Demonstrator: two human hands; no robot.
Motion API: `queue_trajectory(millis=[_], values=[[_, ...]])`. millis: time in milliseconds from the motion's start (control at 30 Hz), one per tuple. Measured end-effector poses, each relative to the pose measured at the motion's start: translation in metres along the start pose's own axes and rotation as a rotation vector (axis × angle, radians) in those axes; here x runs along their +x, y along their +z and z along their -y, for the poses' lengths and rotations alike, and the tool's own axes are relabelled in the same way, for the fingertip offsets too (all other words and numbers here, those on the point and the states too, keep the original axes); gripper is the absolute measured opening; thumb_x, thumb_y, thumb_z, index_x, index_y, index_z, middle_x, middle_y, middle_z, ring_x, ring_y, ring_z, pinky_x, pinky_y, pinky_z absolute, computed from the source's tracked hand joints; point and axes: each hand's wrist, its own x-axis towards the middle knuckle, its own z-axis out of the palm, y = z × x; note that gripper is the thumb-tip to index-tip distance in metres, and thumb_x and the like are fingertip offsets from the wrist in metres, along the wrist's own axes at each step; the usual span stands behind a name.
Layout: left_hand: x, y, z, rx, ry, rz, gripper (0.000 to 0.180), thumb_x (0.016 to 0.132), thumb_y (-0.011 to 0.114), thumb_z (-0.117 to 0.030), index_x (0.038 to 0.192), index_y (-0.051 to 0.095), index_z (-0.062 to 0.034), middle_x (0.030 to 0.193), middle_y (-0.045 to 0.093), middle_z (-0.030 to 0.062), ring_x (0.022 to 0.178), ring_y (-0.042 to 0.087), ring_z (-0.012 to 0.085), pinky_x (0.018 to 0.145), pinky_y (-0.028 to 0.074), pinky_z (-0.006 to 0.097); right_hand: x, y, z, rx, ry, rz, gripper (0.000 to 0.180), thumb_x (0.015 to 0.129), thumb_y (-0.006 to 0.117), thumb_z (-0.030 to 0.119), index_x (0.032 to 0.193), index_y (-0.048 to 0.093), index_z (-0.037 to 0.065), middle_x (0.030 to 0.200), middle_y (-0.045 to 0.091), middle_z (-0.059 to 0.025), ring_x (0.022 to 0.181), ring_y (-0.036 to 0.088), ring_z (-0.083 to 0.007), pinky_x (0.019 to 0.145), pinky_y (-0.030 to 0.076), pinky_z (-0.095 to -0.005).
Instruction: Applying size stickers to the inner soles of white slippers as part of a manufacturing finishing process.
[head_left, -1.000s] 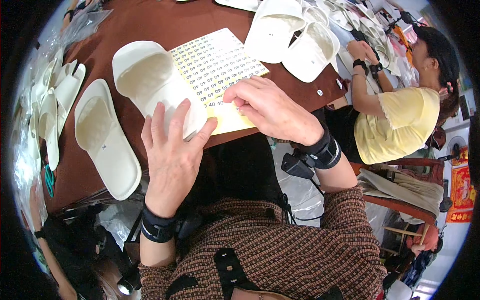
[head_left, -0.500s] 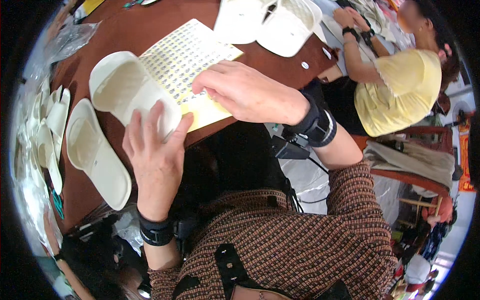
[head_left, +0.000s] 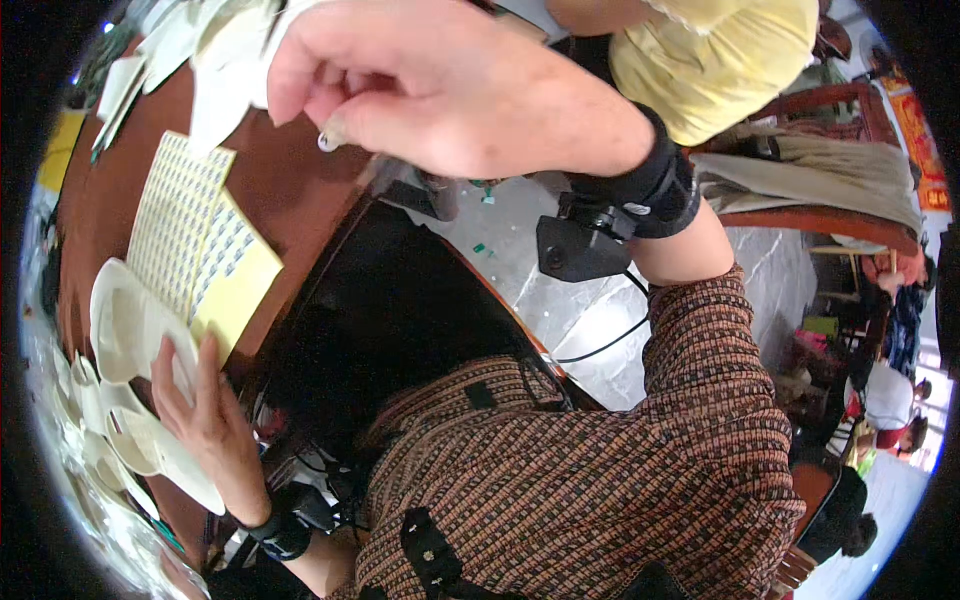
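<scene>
My right hand [head_left: 450, 85] is raised close to the camera at the top, thumb and fingertips pinched on a small pale round sticker [head_left: 326, 141]. Below it on the brown table [head_left: 290, 190] lies a sheet of small stickers [head_left: 180, 225] with a yellow backing. My left hand [head_left: 205, 420] lies at the lower left with its fingers over a white slipper [head_left: 120, 330], holding it against the sheet's near edge. Both wrists wear black bands.
More white slippers [head_left: 140, 450] are stacked along the left rim, and more white ones [head_left: 215, 75] lie at the top of the table. A person in a yellow top [head_left: 720, 50] sits at the upper right. A black device [head_left: 580, 245] hangs under my right wrist.
My right hand has lifted off the sticker sheet toward the camera with a small sticker pinched in it. The view has swung, so the table now sits far left. My left hand stays on the slipper.
</scene>
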Motion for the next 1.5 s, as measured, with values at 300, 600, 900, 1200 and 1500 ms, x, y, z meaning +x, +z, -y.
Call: queue_trajectory(millis=[300,600,900,1200,1500], values=[[0.005,-0.009,0.019,-0.075,0.048,0.095,0.040,0.095,0.052,0.000,0.133,0.062,-0.0099,0.142,0.045,0.0203,0.130,0.046,0.0383,0.105,0.039,0.046,-0.095,-0.068,-0.003,0.262,0.110,-0.159,0.019,0.091,0.052,-0.003,0.109,0.052,0.001,0.089,0.051,-0.0015,0.081,0.046,-0.0094,0.073,0.042,-0.0245],[0.014,-0.018,0.039,-0.119,0.075,0.170,0.034,0.100,0.050,-0.006,0.133,0.060,-0.0062,0.140,0.046,0.0205,0.130,0.046,0.0365,0.104,0.039,0.044,-0.147,-0.088,-0.012,0.246,0.118,-0.259,0.022,0.087,0.052,-0.005,0.109,0.052,-0.001,0.093,0.051,-0.0008,0.082,0.045,-0.0085,0.075,0.041,-0.0233],[0.017,-0.021,0.032,-0.111,0.054,0.177,0.031,0.103,0.048,-0.012,0.131,0.060,-0.0044,0.140,0.048,0.0187,0.131,0.045,0.0335,0.107,0.038,0.043,-0.147,-0.083,-0.011,0.252,0.145,-0.230,0.022,0.087,0.051,-0.004,0.108,0.053,0.000,0.090,0.051,-0.0003,0.081,0.046,-0.0088,0.074,0.041,-0.0238],[0.011,-0.017,0.027,-0.129,0.068,0.138,0.033,0.102,0.051,-0.010,0.133,0.060,-0.0053,0.141,0.047,0.0190,0.129,0.047,0.0346,0.106,0.039,0.043,-0.099,-0.056,-0.009,0.134,0.075,-0.084,0.020,0.087,0.052,-0.006,0.105,0.050,0.002,0.084,0.049,-0.0044,0.071,0.044,-0.0120,0.063,0.039,-0.0259],[0.006,-0.011,0.013,-0.145,-0.011,-0.001,0.052,0.087,0.060,0.000,0.138,0.054,-0.0066,0.141,0.050,0.0195,0.133,0.044,0.0400,0.110,0.036,0.047,0.004,0.017,0.010,0.091,-0.148,-0.050,0.011,0.087,0.056,0.006,0.095,0.061,0.001,0.085,0.067,-0.0178,0.085,0.068,-0.0349,0.074,0.053,-0.0427]])
